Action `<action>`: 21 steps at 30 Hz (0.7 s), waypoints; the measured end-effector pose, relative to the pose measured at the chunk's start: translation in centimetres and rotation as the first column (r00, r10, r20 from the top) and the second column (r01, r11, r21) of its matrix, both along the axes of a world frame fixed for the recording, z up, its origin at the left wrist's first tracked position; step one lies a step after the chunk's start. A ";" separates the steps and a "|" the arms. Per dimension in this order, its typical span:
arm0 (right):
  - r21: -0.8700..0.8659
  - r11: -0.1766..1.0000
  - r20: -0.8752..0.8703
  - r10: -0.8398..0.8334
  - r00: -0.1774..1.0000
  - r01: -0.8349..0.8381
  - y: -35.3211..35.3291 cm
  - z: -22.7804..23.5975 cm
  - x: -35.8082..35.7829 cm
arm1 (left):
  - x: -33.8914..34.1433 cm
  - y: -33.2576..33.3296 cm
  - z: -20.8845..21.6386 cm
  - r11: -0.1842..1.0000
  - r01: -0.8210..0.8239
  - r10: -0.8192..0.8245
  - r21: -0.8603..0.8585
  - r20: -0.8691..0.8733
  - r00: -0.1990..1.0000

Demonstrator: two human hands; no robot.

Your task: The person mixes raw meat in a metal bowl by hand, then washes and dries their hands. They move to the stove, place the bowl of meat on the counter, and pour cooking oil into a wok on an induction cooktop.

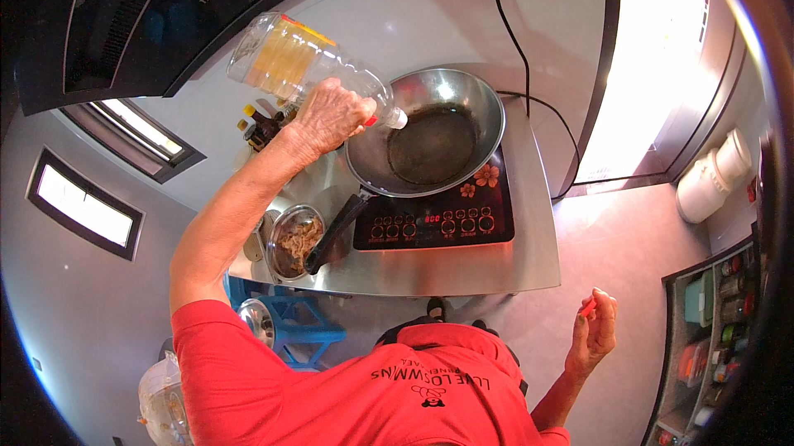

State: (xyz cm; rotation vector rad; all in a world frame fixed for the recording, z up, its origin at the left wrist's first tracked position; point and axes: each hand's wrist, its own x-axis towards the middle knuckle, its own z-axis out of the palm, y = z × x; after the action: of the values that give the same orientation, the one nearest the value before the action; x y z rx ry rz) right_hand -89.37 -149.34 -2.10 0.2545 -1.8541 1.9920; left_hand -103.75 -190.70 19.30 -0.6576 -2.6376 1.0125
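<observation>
My left hand grips a large clear plastic oil bottle with a yellow label, by its red handle near the neck. The bottle is tipped, its white mouth low over the left side of a metal wok. Whether liquid is running out is too small to tell. The wok's bottom is dark, and its black handle points toward me. Under it is a black induction cooker with a lit red display. Off to the right, away from the counter, my right hand pinches a small red cap in its fingertips.
Left of the wok handle, a bowl of shredded brownish food stands on the metal counter. Several sauce bottles stand behind my left forearm. A black power cord hangs down the wall. A blue stool is below the counter.
</observation>
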 end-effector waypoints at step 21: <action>-0.010 1.000 0.015 -0.004 1.000 0.004 0.0 -0.1 -0.7 | -1.3 -0.2 -0.6 1.000 0.009 -0.009 0.003 0.020 1.000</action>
State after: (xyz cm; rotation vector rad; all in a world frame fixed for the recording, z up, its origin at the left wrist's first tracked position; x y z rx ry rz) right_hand -90.09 -149.35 -2.19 0.2333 -1.8523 2.0050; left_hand -105.06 -190.91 18.67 -0.6820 -2.6505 1.0041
